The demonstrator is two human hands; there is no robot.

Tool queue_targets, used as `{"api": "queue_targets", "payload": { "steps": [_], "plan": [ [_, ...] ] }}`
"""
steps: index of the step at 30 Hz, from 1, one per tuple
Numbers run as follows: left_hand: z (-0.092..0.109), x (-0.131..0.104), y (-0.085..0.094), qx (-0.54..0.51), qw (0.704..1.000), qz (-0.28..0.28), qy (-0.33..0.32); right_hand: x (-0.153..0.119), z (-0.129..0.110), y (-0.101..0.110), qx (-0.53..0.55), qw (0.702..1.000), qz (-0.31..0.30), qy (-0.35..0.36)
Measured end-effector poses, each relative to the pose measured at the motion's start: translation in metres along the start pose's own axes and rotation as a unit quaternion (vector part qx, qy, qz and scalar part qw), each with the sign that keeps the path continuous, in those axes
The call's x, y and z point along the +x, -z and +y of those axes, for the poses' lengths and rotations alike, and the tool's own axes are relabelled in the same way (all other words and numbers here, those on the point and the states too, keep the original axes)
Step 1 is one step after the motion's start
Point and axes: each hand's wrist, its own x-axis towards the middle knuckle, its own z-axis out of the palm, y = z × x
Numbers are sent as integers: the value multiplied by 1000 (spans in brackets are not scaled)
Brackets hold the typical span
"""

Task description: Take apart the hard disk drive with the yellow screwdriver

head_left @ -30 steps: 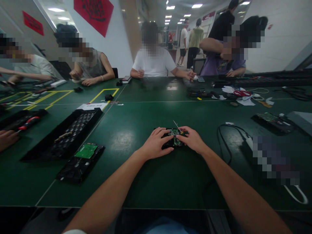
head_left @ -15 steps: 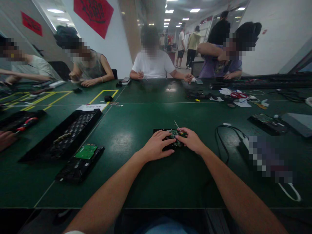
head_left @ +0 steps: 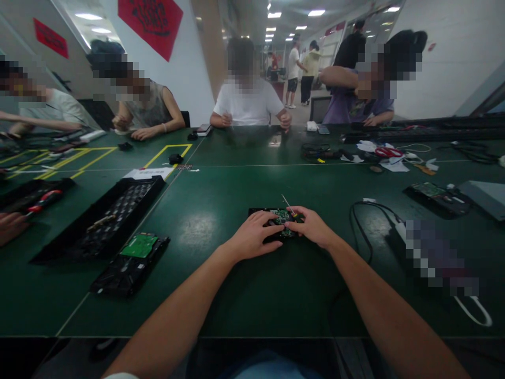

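Note:
A black hard drive (head_left: 253, 212) with a green circuit board (head_left: 281, 215) lies on the table in front of me, partly covered by my hands. My left hand (head_left: 258, 234) rests over its left part, fingers spread and thumb along the near edge. At the right end, my right hand (head_left: 310, 226) is closed around a small screwdriver (head_left: 291, 206). Its thin metal shaft points up and left, away from the board, and most of the handle is hidden. The right thumb and index fingertips meet over the board; whether anything tiny is between them cannot be made out.
Left of me lie another hard drive (head_left: 139, 246) and a long black tray (head_left: 98, 223). To the right are a black cable (head_left: 361, 231), a blurred-out item (head_left: 442, 258), another drive (head_left: 437, 197) and a grey box (head_left: 485, 197). Several people sit around the table.
My hands and the hard drive have barely moved; the right fingers shifted slightly over the board. Across the table, the person in white has drawn one hand back from a small white item.

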Motion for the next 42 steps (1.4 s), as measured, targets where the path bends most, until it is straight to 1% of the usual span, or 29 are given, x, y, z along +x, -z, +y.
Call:
{"api": "queue_targets", "payload": {
  "steps": [3,8,13,20,23,29,34,42],
  "plan": [
    [1,0,0,-1,1000,0,1,1,-1,0,13,1000,1,-11],
    [0,-1,-2,-1,1000,3,0,4,5,-3,20,999,27,-23],
    [-1,-1,-4,0,1000,14,7,4,9,-6,26,999,40,-4],
    [-2,-2,-2,0,999,25,33,2,5,-6,48,997,60,13],
    [-1,-1,-1,-2,999,29,37,2,5,-1,39,998,55,5],
    [-2,-2,-3,-8,999,23,34,3,11,2,26,1000,15,3],
    [-2,-2,-4,-3,999,17,38,5,16,2,25,999,27,11],
    [-3,-1,-3,-8,999,21,35,4,13,11,15,999,43,-2]
  ]
}}
